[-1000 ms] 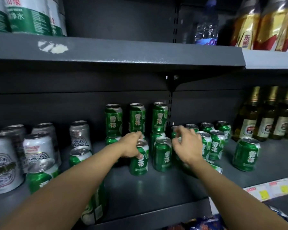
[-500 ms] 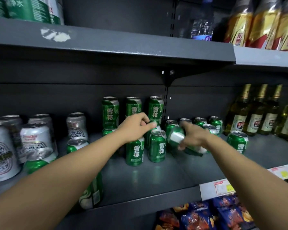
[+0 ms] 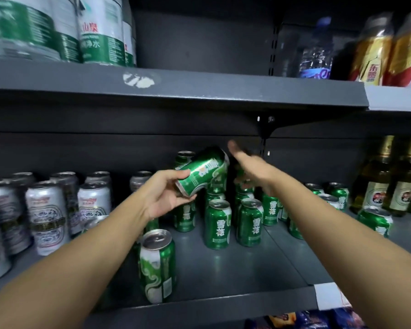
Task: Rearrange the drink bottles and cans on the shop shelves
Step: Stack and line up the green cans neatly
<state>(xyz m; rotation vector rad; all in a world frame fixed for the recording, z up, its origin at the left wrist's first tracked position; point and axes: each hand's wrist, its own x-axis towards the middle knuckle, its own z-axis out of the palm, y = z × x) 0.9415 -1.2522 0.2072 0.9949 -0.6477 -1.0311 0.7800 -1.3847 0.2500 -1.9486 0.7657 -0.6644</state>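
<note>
We see dark grey metal shop shelving filling the view, with a dark back panel (image 3: 199, 43) behind it. The upper shelf board (image 3: 223, 91) runs across the frame, its front edge carrying a scuffed white patch (image 3: 139, 79). A slotted upright (image 3: 262, 148) with a bracket splits the shelving into two bays. To the right a lighter grey shelf edge (image 3: 394, 98) butts against the dark one. The lower shelf deck (image 3: 235, 264) is glossy grey and throws back dull reflections; its front lip (image 3: 199, 309) carries a white price label (image 3: 330, 295) at the right. Light is dim, coming from the front, with deep shadow under the upper board.
</note>
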